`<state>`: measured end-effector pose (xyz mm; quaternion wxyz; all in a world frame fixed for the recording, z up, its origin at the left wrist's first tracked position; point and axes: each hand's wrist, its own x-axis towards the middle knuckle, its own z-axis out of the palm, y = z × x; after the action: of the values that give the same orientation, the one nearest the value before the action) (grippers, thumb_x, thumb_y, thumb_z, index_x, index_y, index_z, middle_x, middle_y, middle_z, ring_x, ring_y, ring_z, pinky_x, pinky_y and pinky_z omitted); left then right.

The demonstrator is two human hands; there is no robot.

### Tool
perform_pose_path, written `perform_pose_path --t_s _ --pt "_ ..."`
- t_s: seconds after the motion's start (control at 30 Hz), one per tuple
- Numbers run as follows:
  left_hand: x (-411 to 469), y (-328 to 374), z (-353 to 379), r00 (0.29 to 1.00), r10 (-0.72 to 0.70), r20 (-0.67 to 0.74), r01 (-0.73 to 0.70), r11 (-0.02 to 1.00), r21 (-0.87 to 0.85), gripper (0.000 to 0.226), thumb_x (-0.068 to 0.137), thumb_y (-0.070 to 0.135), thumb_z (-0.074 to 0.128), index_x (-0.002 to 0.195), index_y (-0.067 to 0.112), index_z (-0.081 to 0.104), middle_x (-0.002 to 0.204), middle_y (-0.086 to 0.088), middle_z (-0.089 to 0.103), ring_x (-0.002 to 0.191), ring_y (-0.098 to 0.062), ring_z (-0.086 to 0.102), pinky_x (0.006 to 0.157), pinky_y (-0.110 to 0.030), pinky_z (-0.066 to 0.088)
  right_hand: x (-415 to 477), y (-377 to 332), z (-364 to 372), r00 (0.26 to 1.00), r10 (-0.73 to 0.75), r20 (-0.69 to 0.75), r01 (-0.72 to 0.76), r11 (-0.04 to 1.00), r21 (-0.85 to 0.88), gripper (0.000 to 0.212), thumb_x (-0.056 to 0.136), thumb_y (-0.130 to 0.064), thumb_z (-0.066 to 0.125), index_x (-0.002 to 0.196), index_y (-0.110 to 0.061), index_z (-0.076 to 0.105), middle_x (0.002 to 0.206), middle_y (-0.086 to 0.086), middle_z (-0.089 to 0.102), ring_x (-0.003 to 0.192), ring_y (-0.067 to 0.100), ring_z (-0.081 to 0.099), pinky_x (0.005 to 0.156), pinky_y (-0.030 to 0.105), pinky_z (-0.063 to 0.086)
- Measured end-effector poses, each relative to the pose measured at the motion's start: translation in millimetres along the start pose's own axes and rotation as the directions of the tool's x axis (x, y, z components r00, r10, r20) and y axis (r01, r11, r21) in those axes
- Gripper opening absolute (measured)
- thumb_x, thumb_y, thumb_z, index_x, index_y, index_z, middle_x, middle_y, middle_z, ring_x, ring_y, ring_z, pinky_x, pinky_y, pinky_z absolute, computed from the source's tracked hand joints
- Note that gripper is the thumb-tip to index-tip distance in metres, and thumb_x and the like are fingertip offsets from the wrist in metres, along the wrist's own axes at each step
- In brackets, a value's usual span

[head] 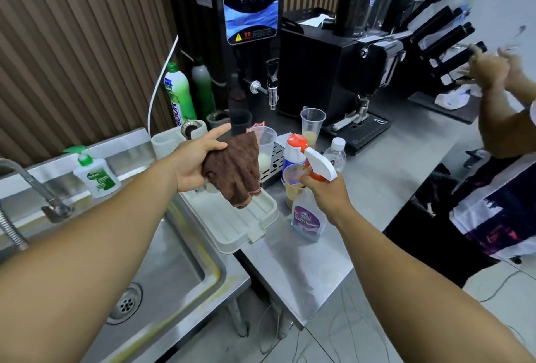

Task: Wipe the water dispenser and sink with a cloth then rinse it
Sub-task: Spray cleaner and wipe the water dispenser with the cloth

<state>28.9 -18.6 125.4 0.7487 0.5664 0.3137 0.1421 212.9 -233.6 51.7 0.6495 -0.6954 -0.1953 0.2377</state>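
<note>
Left grip (pixel 194 165) is up in front of me, just at ten o'clock of centre, clenched on a brown terry cloth (pixel 235 171); thumb lies across the top, and the cloth droops out at three o'clock of the palm; its lower hem hangs over a cream ridged plastic tray (pixel 246 232), and I can't tell whether it touches.

Right grip (pixel 327 191) sits at four o'clock of the cloth, fingers wrapped round the neck of a clear spray bottle with a white-and-orange trigger head and purple label (pixel 307 220); the bottle's base is low on the grey steel bench (pixel 377 182); lifted or standing, I can't say.

Tall black water dispenser with a blue lit panel (pixel 249 0) stands at twelve o'clock, its chrome tap (pixel 272 87) above the drip grille; nobody is touching it.

Stainless steel sink (pixel 179 272) lies at seven o'clock under my left forearm; its metal faucet (pixel 32 182) is at nine o'clock, and a white pump soap bottle with a green top (pixel 98 180) sits on the ledge beside it.

Clear plastic cups (pixel 312 127) crowd the bench between dispenser and spray bottle; a second person's blurred hands (pixel 490 69) are raised at two o'clock.
</note>
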Motion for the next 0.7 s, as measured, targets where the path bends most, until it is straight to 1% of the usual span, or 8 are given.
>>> perform_pose_path --t_s 0.1,0.17,0.3,0.43,0.5,0.57,0.63,0.7 --pt "-8 -2 -1 1.0 -0.004 -0.012 0.004 1.0 0.001 0.048 0.105 0.011 0.042 0.143 0.04 0.052 0.113 0.0 0.076 0.076 -0.014 0.074 0.056 -0.024 0.056 -3 0 -2 0.999 -0.021 0.025 0.021 1.0 0.003 0.019 0.083 -0.006 0.078 0.092 -0.022 0.071 0.086 -0.003 0.072 0.08 0.013 0.066 0.071 0.026 0.053" --pt "-12 -2 -3 1.0 -0.006 -0.019 0.006 1.0 -0.004 0.049 0.105 0.01 0.042 0.145 0.039 0.052 0.116 -0.001 0.075 0.076 -0.014 0.075 0.054 -0.024 0.056 -4 3 -2 0.999 -0.025 0.047 0.025 1.0 -0.004 0.017 0.082 -0.009 0.081 0.091 -0.021 0.072 0.088 -0.003 0.075 0.084 0.013 0.069 0.078 0.031 0.057" --pt "-21 -2 -7 1.0 -0.007 -0.023 0.007 1.0 -0.005 0.05 0.105 0.01 0.043 0.147 0.037 0.05 0.119 -0.002 0.074 0.083 -0.015 0.075 0.058 -0.025 0.058 -7 12 -5 0.999 -0.012 0.041 0.015 0.997 -0.07 0.041 0.072 -0.03 0.09 0.108 -0.027 0.071 0.1 -0.003 0.077 0.096 0.019 0.072 0.088 0.044 0.06" --pt "-30 1 -9 0.999 -0.025 -0.021 0.024 1.0 -0.009 0.05 0.105 0.009 0.044 0.146 0.037 0.051 0.113 -0.001 0.075 0.079 -0.014 0.074 0.057 -0.024 0.057 -18 18 -11 1.0 -0.026 -0.004 0.025 0.991 -0.134 0.054 0.076 -0.033 0.088 0.122 -0.032 0.06 0.112 -0.014 0.069 0.103 0.01 0.066 0.086 0.035 0.056" --pt "-37 2 -11 1.0 -0.029 -0.007 0.029 1.0 0.011 0.051 0.105 0.01 0.045 0.146 0.037 0.051 0.112 -0.001 0.075 0.081 -0.014 0.073 0.056 -0.023 0.056 -31 18 -10 0.995 -0.031 -0.097 0.015 0.987 -0.163 0.057 0.082 -0.032 0.083 0.129 -0.029 0.053 0.117 -0.017 0.061 0.108 0.008 0.06 0.09 0.032 0.05" --pt "-44 4 -12 0.999 -0.039 0.011 0.038 0.999 0.03 0.051 0.105 0.009 0.044 0.145 0.038 0.051 0.111 -0.002 0.075 0.084 -0.015 0.072 0.058 -0.023 0.057 -47 23 -11 0.947 -0.083 -0.309 0.006 0.97 -0.243 0.053 0.085 -0.037 0.078 0.131 -0.023 0.054 0.122 -0.01 0.059 0.113 0.012 0.056 0.095 0.031 0.043" --pt "-53 5 -16 0.998 -0.049 0.029 0.047 0.998 0.053 0.05 0.105 0.009 0.044 0.144 0.038 0.053 0.114 -0.002 0.075 0.09 -0.017 0.07 0.06 -0.023 0.057 -71 25 -1 0.84 -0.133 -0.525 -0.013 0.964 -0.266 0.035 0.085 -0.042 0.068 0.111 -0.019 0.062 0.11 0.0 0.066 0.105 0.022 0.061 0.086 0.03 0.041" --pt "-65 5 -22 0.997 -0.052 0.054 0.047 0.996 0.077 0.049 0.104 0.008 0.045 0.141 0.038 0.056 0.122 -0.003 0.073 0.099 -0.02 0.068 0.067 -0.025 0.059 -97 20 23 0.81 -0.15 -0.568 -0.008 0.964 -0.265 0.023 0.091 -0.039 0.06 0.085 -0.017 0.062 0.085 0.003 0.064 0.088 0.027 0.062 0.07 0.031 0.037"
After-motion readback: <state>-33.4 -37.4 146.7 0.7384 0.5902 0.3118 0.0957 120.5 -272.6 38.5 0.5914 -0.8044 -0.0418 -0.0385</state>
